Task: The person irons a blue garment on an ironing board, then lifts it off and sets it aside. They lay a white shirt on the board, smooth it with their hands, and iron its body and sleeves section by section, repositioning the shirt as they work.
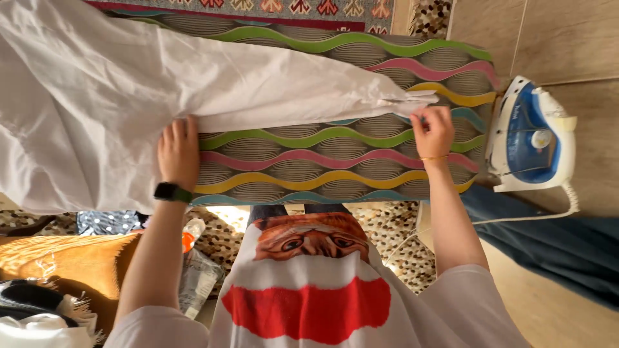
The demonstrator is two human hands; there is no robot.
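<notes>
The white cloth [129, 84] is lying across the wavy-striped ironing board [335, 167], spilling off at 9 o'clock. It's looking light and floppy, so edges are the best grip. The left hand [178, 151] is pressing flat, fingers together; the right hand [433, 131] is pinching the corner. The iron [532, 135] is sitting at 3 o'clock.

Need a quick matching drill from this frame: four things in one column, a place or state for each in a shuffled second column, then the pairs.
1. left hand
2. right hand
3. iron
4. plastic bottle

A. standing at the board's end
B. pinching the white cloth's narrow end
C. lying on the floor below the ironing board
D. flat on the cloth's edge, watch on its wrist

Pairs: 1-D, 2-B, 3-A, 4-C
</notes>
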